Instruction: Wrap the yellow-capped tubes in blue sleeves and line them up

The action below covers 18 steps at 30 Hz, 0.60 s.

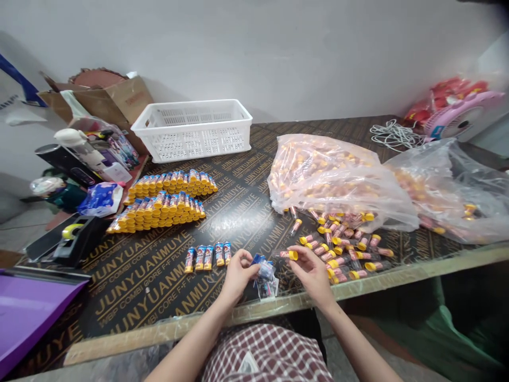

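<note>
My right hand (312, 273) pinches a small clear tube (285, 254) by its yellow-capped end; the tube lies sideways with a pinkish roll inside. My left hand (240, 273) is closed at the fingertips on a small blue label, partly hidden by the fingers. Just right of it, a pile of blue and clear printed labels (266, 273) lies near the table edge. Left of my left hand, several blue-wrapped tubes (208, 257) lie in a short row with yellow caps toward me. A loose heap of unwrapped tubes (344, 244) spreads beyond my right hand.
Two stacks of blue-wrapped tubes (159, 212) sit at left before a white basket (199, 139). Plastic bags of tubes (330, 170) fill the right side. A tape dispenser (73, 241), purple tray (32, 313), pink fan (461, 116) and white cord (393, 133) lie around.
</note>
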{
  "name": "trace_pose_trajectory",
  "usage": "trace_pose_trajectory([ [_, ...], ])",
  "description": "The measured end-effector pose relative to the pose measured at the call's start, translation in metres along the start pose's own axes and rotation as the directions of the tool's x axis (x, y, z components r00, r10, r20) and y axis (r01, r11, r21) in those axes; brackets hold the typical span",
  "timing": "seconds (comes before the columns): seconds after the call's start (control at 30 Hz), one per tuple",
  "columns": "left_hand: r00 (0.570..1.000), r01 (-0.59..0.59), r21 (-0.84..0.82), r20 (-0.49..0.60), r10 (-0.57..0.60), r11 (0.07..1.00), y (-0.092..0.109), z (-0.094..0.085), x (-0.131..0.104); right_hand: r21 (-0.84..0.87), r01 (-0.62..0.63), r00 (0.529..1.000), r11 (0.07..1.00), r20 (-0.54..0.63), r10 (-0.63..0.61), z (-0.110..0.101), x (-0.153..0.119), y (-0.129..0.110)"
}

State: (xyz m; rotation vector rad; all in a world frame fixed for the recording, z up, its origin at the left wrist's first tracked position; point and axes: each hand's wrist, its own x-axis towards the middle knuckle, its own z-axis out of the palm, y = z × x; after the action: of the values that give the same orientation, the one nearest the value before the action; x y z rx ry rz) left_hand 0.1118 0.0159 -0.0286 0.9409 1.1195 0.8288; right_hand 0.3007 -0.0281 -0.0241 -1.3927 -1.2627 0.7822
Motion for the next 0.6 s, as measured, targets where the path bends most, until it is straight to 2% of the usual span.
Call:
trace_pose_trajectory([
  [0.07,0.997,0.07,-0.138,-0.01,-0.072,0.988,0.004,0.0,0.002,0.118,-0.05,0.999,0.992,-0.013,0.052,0.001,-0.006,0.0],
  [0.17,0.993,0.101,-0.258,-0.026,-0.111,0.961,0.008,0.001,0.005,0.162,-0.044,0.997,0.986,-0.049,0.053,0.004,-0.015,-0.001],
  [0.27,0.989,0.095,-0.321,-0.077,-0.126,0.942,0.009,0.0,0.007,0.073,-0.001,0.997,0.997,-0.071,0.006,0.006,-0.024,-0.007],
  [0.4,0.976,0.079,-0.338,-0.163,-0.141,0.938,0.009,-0.002,0.009,-0.066,0.132,0.988,0.989,-0.074,-0.137,0.008,-0.032,-0.016],
  [0.6,0.964,0.062,-0.354,-0.222,-0.149,0.933,0.009,-0.005,0.009,-0.113,0.245,0.967,0.963,-0.037,-0.25,0.014,-0.035,-0.02],
])
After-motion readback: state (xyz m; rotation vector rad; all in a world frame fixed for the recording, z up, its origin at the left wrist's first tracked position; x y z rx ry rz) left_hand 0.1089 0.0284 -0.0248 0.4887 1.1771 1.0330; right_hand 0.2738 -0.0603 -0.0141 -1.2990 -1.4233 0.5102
